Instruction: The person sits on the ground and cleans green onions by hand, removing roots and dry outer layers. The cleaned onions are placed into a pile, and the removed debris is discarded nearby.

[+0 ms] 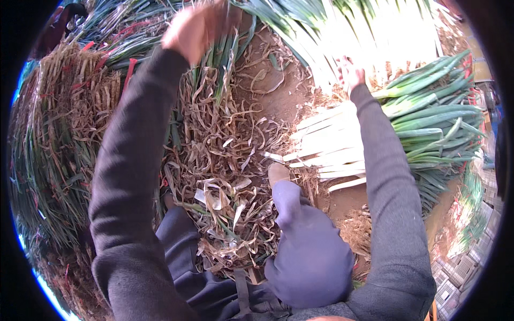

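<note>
At the top left my left hand (196, 32) is blurred and reaches over green leaves beside a heap of long green onions with dry outer leaves (213, 116); whether it holds any of them cannot be made out. My right hand (350, 74) is at the upper right, its fingers spread at the white stems of a large pile of green onions (373, 36). Strong sunlight washes out those stems. Below that hand lies another pile of cleaned green onions (333, 140), white stems to the left and green leaves (437, 124) to the right, partly behind my right forearm.
Bundles of untrimmed green onions (60, 100) with red ties stand at the left. Peeled dry leaves (237, 224) are heaped between my legs, and roots (357, 232) lie by my right knee. Plastic crates (453, 269) are at the lower right. Brown ground (277, 88) shows between the piles.
</note>
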### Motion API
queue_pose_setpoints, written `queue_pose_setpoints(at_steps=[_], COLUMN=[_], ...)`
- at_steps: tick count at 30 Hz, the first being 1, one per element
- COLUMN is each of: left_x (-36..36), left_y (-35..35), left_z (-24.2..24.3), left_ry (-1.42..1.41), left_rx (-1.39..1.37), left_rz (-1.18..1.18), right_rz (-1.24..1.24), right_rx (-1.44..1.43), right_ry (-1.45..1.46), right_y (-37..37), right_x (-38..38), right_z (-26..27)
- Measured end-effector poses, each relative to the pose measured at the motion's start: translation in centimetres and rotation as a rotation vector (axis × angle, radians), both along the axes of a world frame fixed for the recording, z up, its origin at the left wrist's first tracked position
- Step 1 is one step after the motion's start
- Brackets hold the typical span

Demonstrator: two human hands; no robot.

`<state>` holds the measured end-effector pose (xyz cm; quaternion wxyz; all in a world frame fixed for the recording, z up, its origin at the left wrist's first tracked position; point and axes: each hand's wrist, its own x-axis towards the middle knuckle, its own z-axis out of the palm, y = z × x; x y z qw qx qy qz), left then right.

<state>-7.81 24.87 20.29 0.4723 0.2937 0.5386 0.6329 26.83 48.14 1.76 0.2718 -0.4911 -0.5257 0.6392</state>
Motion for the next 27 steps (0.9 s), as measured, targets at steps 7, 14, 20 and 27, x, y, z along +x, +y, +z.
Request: queue_pose_setpoints(at_steps=[7, 14, 20, 27], left_x=[7.8, 6.9, 6.3, 5.6], left_y=[-19.4, -21.6, -16.3, -17.2], left_z=[-21.6, -23.6, -25.7, -28.4], left_ry=[0.237, 1.031, 1.271, 0.718], left_rx=[-0.565, -0.698, -0.945, -1.255], left_rz=[0.001, 0.064, 0.304, 0.417], right_rz=[0.086, 0.144, 0.034, 0.635], right_rx=[0.278, 0.432, 0.908, 0.266], right_ry=[-0.595, -1.008, -1.169, -0.189], right_y=[8.1, 8.4, 2.5, -20.6], right_x=[0.4, 0.4, -3.5, -14.1], right_z=[-12.9, -13.3, -11.0, -14.2])
